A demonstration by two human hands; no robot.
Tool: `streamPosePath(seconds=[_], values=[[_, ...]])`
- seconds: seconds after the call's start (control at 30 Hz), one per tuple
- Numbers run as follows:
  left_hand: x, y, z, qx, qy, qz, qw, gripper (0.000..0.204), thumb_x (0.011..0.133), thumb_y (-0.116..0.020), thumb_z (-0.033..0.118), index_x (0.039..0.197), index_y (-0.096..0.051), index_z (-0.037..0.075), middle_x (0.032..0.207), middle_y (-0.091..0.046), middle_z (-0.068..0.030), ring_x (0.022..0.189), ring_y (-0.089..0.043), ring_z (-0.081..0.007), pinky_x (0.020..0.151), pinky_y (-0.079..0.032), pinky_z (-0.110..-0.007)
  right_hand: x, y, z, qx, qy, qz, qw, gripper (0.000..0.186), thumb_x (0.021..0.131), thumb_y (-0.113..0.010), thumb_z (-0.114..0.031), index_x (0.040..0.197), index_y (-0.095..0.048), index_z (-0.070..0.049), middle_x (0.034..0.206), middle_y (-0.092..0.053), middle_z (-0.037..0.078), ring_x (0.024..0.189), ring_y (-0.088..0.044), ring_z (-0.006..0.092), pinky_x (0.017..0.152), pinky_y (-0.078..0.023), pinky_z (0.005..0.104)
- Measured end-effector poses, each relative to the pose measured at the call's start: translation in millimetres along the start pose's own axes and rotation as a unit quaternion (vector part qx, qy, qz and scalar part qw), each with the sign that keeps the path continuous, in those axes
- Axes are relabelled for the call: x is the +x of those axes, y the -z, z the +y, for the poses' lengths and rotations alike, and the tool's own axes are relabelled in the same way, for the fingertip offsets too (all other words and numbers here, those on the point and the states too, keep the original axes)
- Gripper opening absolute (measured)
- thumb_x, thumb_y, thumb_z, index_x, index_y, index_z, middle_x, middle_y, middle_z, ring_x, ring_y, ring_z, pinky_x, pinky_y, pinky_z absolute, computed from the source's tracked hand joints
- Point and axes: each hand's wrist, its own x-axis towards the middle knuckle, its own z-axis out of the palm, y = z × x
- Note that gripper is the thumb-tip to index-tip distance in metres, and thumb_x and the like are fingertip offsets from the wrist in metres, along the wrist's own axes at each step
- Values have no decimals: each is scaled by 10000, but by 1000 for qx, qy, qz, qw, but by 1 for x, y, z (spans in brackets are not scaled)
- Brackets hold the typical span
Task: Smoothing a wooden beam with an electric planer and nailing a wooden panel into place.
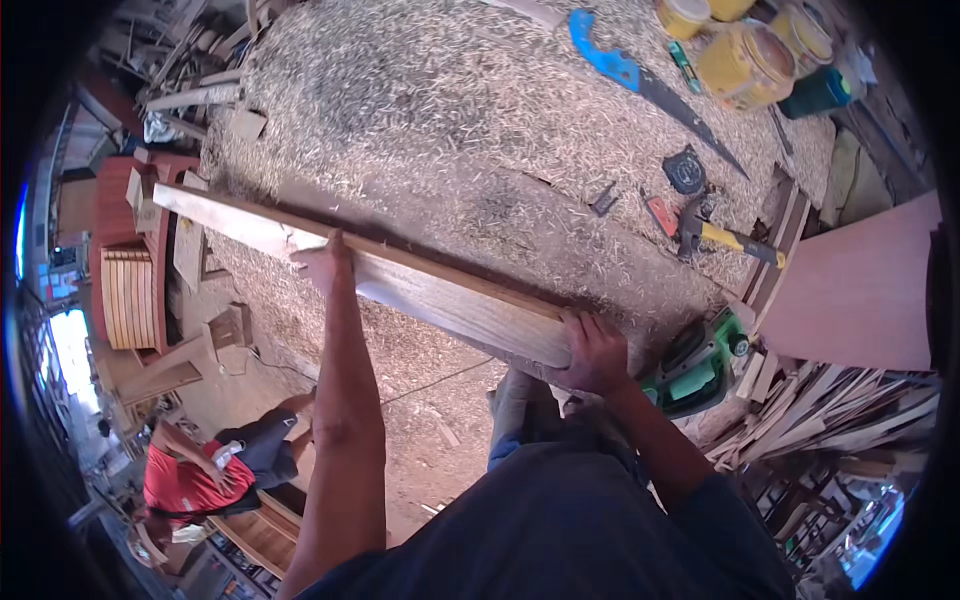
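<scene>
A long pale wooden board (460, 306) lies diagonally along the near edge of a shaving-covered work surface (460, 120), on edge with its broad face toward me. My left hand (325, 262) grips it left of its middle, thumb and fingers on either side. My right hand (595, 350) holds the right end, fingers curled over the top edge. Just right of that hand sits a green and black power tool (692, 375). A hammer (725, 236), black tape measure (683, 170) and blue-handled handsaw (600, 55) lie beyond.
Yellow tubs (745, 65) stand at the far right, above a pink panel (850, 290). Offcuts (820, 410) are piled at lower right. Red furniture (130, 250) is at left. Another person (190, 475) in red is at lower left, beside wooden pieces. A cord crosses the floor.
</scene>
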Motion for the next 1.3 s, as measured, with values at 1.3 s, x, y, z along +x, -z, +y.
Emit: streamPosePath(seconds=[1.3], values=[[-161, -25, 6, 82, -173, -2, 982, 1250, 998, -444, 874, 1734, -129, -86, 1689, -199, -503, 1568, -334, -622, 1255, -359, -651, -154, 125, 6, -174, -306, 205, 913, 691, 926, -895, -377, 1428, -598, -6, 1439, -637, 197, 1317, -618, 424, 1148, -488, 564]])
